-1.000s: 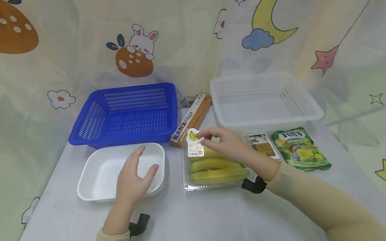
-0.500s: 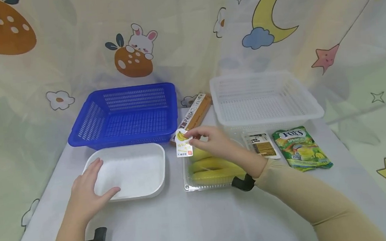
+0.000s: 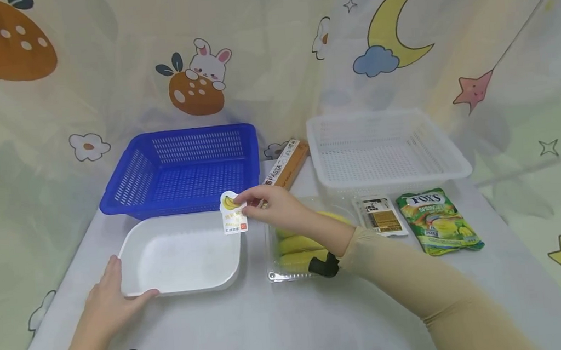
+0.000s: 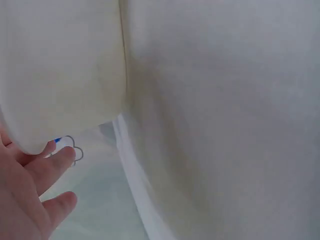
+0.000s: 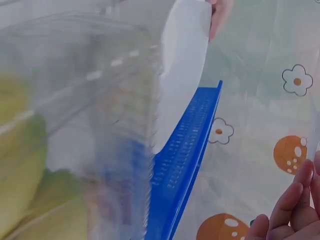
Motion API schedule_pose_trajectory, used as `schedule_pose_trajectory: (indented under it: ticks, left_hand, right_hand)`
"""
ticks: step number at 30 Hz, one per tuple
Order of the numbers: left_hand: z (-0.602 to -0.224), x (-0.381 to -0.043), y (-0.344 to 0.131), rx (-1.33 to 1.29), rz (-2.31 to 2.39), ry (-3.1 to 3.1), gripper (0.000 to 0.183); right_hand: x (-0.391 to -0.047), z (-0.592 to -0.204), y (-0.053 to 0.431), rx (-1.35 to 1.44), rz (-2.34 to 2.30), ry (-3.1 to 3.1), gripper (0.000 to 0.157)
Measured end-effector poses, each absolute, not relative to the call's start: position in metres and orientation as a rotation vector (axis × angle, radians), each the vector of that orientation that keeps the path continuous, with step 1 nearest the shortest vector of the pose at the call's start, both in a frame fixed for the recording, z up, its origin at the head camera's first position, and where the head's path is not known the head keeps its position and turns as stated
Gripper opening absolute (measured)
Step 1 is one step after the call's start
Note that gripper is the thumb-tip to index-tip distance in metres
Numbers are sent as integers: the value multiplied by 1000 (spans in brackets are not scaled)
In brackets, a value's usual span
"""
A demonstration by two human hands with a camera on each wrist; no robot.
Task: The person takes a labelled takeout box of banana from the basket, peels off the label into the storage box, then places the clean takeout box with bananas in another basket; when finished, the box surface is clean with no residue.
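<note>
"What can be read on the green bag (image 3: 439, 223)?"
"'FOX'S' in large white letters, with 'SPRING' below it; the end of that word is unclear."
"And the long box (image 3: 288, 168)?"
"'PASTA', next to the Chinese character 面."
"The white banana card (image 3: 234, 217) and the flat packet (image 3: 380, 216)?"
"Both carry lines of print, too small to make out."

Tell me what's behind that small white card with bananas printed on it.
Around the card, pinched in the right hand, you can see the blue perforated plastic basket and white rounded plastic tray. The card hides part of their edges.
</note>
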State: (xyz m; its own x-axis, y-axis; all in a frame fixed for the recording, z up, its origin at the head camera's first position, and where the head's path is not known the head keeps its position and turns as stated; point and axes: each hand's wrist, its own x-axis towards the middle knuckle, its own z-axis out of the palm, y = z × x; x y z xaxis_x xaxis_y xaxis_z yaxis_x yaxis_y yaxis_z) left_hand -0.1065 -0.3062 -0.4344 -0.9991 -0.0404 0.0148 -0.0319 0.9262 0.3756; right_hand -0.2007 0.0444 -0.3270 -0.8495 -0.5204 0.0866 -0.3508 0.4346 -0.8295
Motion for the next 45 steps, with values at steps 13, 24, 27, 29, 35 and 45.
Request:
schedule_pose_trajectory:
  ticks: [13, 24, 27, 29, 35, 45]
  left_hand:
    - [-434, -109, -302, 156, -761, -3092, 116]
    - [-434, -112, -301, 209, -775, -3108, 118]
    - [-435, -111, -301, 176, -777, -3085, 116]
    - [-436, -110, -301, 150, -777, -3069, 115]
    - [-437, -109, -301, 120, -787, -3040, 113]
    - [-435, -107, -304, 171, -780, -3070, 115]
  right_hand:
    - [-221, -331, -18, -842, -1184, 2406, 22]
    - [-236, -350, -45, -952, -953, 2305, 22]
    - [-241, -355, -52, -983, -846, 2265, 22]
    - [-244, -359, -56, -1002, -808, 2237, 21]
    - [-248, -371, -66, -997, -727, 2193, 21]
    - [-253, -402, -70, -1052, -606, 2265, 24]
